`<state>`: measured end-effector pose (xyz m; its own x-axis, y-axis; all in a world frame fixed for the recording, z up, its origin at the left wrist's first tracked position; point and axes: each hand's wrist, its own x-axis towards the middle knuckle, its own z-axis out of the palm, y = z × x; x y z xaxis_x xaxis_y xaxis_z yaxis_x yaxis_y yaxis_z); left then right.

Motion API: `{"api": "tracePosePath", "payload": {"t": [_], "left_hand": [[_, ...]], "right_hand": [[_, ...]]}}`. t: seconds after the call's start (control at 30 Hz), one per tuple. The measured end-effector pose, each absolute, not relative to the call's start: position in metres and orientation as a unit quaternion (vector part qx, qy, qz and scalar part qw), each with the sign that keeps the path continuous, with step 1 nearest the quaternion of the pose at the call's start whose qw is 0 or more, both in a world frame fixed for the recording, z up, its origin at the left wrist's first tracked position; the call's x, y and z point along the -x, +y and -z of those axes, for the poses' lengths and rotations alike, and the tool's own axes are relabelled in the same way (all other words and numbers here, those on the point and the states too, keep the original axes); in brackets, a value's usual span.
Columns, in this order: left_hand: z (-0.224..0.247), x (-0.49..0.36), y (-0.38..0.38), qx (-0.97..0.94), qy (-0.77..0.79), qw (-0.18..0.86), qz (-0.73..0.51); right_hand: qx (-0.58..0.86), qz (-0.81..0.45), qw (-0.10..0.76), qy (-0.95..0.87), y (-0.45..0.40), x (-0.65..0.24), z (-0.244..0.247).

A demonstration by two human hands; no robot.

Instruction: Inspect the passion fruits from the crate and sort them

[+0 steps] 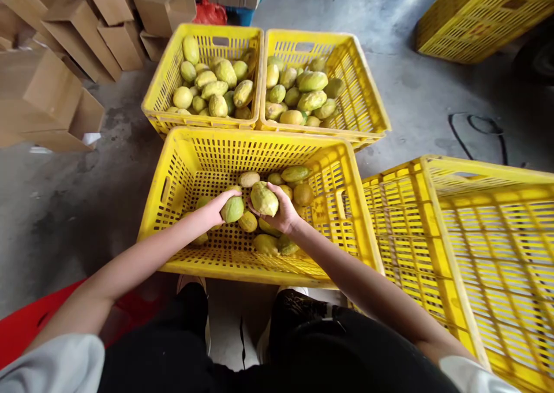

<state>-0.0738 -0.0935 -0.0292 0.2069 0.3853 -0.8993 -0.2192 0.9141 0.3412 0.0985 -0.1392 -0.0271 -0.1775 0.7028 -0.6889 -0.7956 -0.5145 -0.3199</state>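
Over the near crate (251,274), the left hand (215,206) is curled round a green fruit (232,209), while the right hand (284,213) cups a yellower fruit (264,199) from below and the side, the fingers bent only as far as each round body allows, perhaps leaving the skin in view. Loose fruits (303,195) lie on the near crate's floor, its walls containing them. Just beyond it, a back-left crate (199,118) and a back-right crate (322,130) hold more fruit, seemingly within arm's reach.
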Motion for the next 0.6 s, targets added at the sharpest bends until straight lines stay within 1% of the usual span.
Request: {"api": "tracePosePath", "payload": {"t": [0.13, 0.33, 0.5, 0.6], "left_hand": [[0.023, 0.072, -0.093, -0.080, 0.630, 0.751, -0.180], [0.020, 0.073, -0.093, 0.019, 0.594, 0.780, -0.195], [0.021, 0.075, -0.093, -0.046, 0.606, 0.783, -0.128], [0.022, 0.075, -0.094, -0.055, 0.598, 0.790, -0.119]], "right_hand": [[0.430, -0.774, 0.459, 0.069, -0.139, -0.101, 0.027], [0.427, -0.781, 0.449, 0.069, -0.138, -0.100, 0.023], [0.413, -0.792, 0.448, 0.041, -0.139, -0.100, 0.026], [0.394, -0.801, 0.450, 0.017, -0.140, -0.100, 0.034]]}}
